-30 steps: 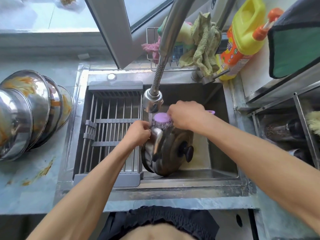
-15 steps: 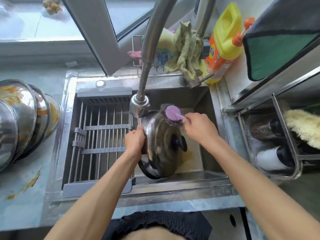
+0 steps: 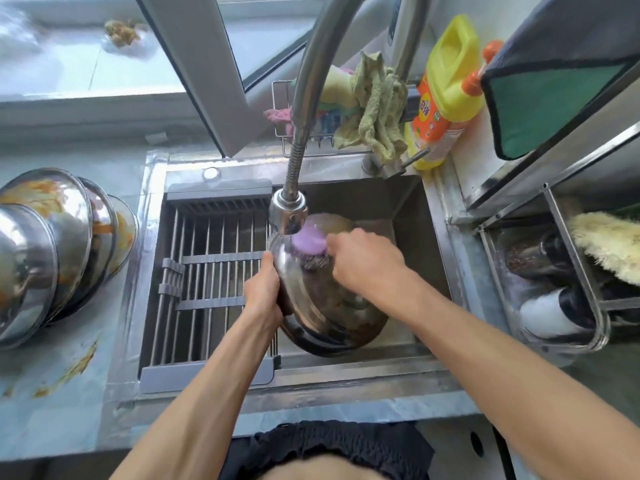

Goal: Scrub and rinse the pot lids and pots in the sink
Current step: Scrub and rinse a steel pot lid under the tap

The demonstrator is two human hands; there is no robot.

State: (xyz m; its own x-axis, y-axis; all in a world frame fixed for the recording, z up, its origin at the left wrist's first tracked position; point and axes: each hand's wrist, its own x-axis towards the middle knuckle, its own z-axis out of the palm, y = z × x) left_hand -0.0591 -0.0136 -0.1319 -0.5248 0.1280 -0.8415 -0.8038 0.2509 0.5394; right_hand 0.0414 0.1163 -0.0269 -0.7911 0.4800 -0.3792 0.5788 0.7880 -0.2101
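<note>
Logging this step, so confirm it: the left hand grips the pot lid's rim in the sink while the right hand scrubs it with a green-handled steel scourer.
Not quite. In the head view the scourer has a purple handle, not green. The rest stands: the left hand grips the pot lid by its rim in the sink while the right hand scrubs it.

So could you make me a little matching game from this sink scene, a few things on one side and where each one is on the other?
Things:
1. scrubber
2. dirty bowls
3. detergent bottle
4. drying rack

Places:
A. across the left half of the sink
B. stacked on the counter left of the sink
C. pressed on the pot lid under the faucet
D. at the back right corner of the sink

Pairs: 1-C, 2-B, 3-D, 4-A
</note>
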